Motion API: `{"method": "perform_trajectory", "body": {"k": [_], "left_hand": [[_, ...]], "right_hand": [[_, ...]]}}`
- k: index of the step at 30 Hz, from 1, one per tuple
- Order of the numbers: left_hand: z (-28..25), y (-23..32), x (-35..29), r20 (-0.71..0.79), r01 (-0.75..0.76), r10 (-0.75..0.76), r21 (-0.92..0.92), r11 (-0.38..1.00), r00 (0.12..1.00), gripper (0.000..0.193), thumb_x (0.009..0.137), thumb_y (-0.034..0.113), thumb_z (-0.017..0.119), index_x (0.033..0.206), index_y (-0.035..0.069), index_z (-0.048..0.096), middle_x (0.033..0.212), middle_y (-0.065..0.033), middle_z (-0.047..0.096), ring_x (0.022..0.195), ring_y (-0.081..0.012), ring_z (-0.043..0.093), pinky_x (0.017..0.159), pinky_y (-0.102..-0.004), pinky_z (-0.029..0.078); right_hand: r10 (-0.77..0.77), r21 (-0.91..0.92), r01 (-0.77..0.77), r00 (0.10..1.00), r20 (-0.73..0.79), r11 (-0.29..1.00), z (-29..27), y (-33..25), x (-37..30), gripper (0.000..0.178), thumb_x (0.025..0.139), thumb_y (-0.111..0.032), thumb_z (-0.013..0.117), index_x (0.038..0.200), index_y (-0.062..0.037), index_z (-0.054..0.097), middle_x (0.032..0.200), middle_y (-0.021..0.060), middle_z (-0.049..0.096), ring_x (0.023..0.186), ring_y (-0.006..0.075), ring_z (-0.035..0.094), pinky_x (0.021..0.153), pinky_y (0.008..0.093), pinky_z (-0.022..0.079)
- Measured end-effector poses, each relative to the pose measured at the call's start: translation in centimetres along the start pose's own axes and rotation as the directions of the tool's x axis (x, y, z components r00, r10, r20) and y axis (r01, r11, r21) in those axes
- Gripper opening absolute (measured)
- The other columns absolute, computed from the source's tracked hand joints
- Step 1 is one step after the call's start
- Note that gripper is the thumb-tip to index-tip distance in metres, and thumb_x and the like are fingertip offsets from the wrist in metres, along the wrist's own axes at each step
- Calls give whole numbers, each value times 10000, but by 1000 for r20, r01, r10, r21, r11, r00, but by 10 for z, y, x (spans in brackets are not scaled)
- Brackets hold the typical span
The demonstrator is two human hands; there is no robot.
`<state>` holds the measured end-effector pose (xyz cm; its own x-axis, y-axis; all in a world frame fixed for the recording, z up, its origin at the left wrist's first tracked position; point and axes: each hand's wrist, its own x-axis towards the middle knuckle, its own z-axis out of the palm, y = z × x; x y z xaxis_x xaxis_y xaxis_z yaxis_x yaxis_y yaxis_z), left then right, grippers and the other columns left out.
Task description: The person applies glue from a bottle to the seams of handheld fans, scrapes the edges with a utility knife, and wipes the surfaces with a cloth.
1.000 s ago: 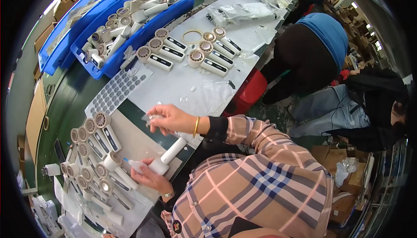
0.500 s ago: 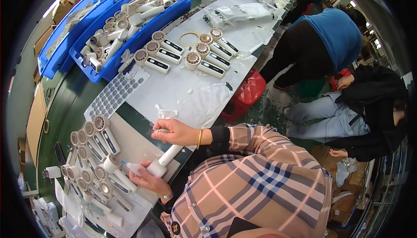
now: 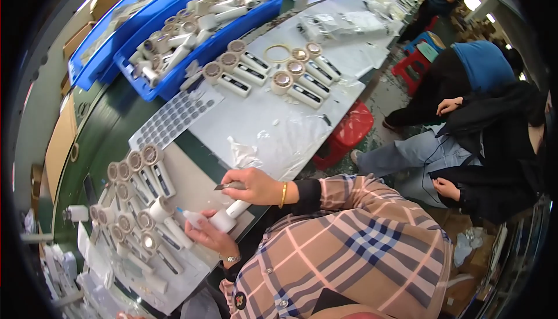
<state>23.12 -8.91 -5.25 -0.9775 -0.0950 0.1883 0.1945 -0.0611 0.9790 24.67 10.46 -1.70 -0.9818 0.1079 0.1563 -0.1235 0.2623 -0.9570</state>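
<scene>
My left hand, with a watch at the wrist, is closed around a white handheld fan and a small translucent squeeze bottle with a blue tip. The fan's handle slants up under my right hand, which wears a gold bracelet. Pinched in my right fingers is a slim grey tool with a dark pointed end, like a small knife, held just above the fan. Beside my left hand stand several white fans with round beige grilles, in close rows on the sheet.
More finished-looking fans lie on the white-covered table. A blue crate is full of fan parts. Near it lies a sheet of round grey stickers. Red stools and co-workers are at the right.
The whole view has shifted, so the table sits further right and lower. My right hand has turned, showing the tool's dark point. A co-worker at the right has moved their hands.
</scene>
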Motion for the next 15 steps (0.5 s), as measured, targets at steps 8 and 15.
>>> {"method": "perform_trajectory", "body": {"k": [8, 15], "left_hand": [[0, 5, 1, 47, -41, 41, 14, 999, 998, 302, 1119, 264, 461, 1249, 3, 381, 980, -134, 641, 906, -175, 611, 864, -342, 501], [-3, 2, 1, 57, -73, 73, -3, 997, 996, 285, 1119, 256, 462, 1255, 15, 395, 968, -131, 646, 909, -184, 615, 895, -363, 494]], "right_hand": [[-10, -21, 8, 999, -51, 1000, 6, -6, -5, 256, 946, -246, 720, 1098, -51, 652, 845, 117, 718, 739, 267, 697, 671, 349, 528], [59, 44, -58, 998, -10, 997, 8, -1, -4, 224, 966, -204, 725, 1107, -44, 655, 840, 75, 714, 740, 164, 683, 681, 294, 525]]}}
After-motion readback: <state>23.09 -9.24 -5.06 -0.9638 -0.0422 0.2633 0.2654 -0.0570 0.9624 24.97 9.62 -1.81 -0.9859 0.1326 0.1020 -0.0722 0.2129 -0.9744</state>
